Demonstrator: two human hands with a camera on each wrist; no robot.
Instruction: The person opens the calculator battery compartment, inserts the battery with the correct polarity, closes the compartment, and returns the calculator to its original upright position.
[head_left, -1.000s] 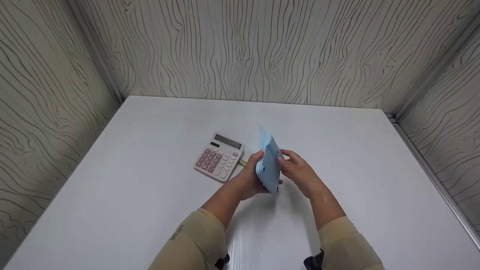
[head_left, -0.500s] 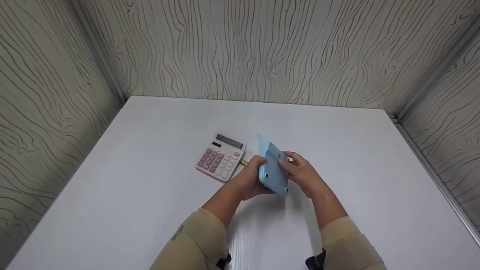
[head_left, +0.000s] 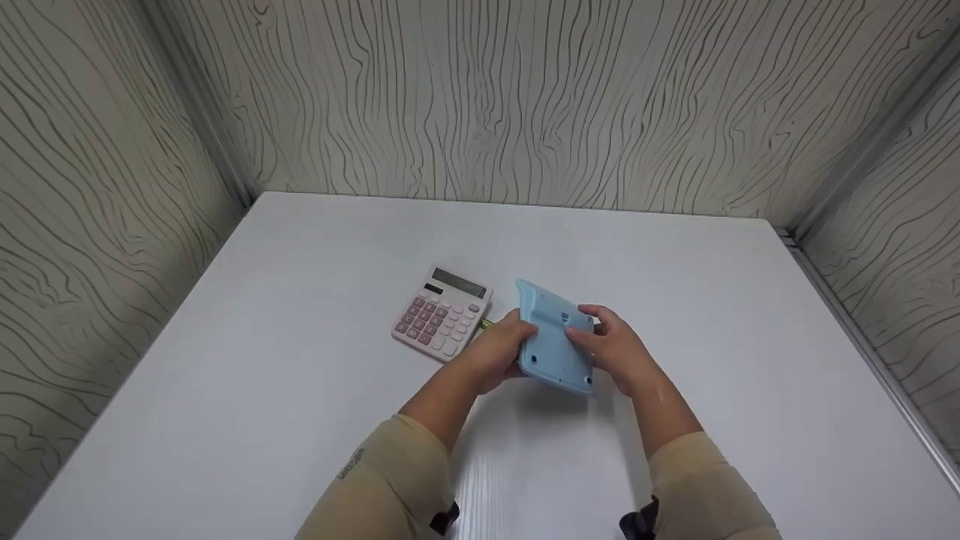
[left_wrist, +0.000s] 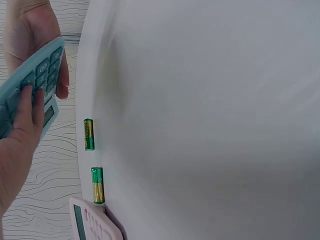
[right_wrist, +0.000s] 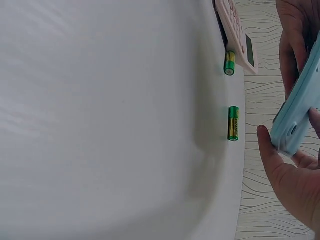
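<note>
1. The left hand (head_left: 499,346), at the centre of the head view, grips a light blue desktop calculator (head_left: 559,352) by its left edge. Its thumb lies on the back of the casing; in the left wrist view two of its fingers (left_wrist: 24,110) press side by side on the keys (left_wrist: 42,67).
2. The right hand (head_left: 615,349), just right of centre, pinches the same calculator's right edge, thumb on the back and fingers round the far side. In the right wrist view one finger stretches out to the lower corner; I cannot tell how the hidden fingers lie.
3. The blue calculator is held tilted above the table, right of centre in the head view, its back towards that camera; small dark feet show at its lower corners.
4. Left of the hands, a pink desktop calculator (head_left: 442,313) lies face up on the white table (head_left: 315,420), slightly turned.
5. Two green-and-gold cylindrical batteries lie left of centre in the left wrist view: one battery (left_wrist: 97,185) just beside the pink calculator, the other battery (left_wrist: 89,134) higher up.
6. Beige sleeves (head_left: 382,480) fill the lower edge of the head view; wood-grain panels (head_left: 480,97) cross its top.
</note>
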